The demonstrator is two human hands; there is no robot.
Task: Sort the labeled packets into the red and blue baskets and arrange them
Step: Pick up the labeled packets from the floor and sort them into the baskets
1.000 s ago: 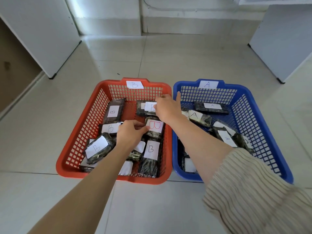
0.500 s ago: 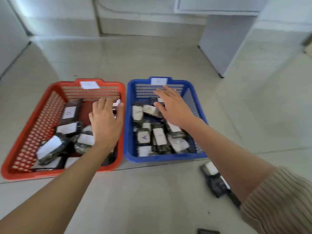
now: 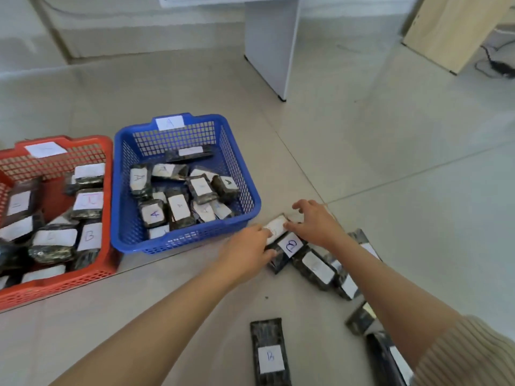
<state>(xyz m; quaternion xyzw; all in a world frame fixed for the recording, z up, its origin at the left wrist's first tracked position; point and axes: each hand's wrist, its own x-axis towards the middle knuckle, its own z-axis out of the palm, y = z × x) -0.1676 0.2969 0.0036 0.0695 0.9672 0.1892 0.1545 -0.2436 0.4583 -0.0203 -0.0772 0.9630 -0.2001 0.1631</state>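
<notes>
Head view, left hand (image 3: 245,253) pinching packet (image 3: 276,227), right hand (image 3: 317,222) touching it

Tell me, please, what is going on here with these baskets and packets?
A person is sorting labeled packets on the floor. The blue basket, marked A, holds A packets, and the red basket holds B packets. The left hand and right hand meet at a white-labeled packet in the loose pile right of the blue basket. The right hand is spread open; whether the left hand grips is unclear.
</notes>
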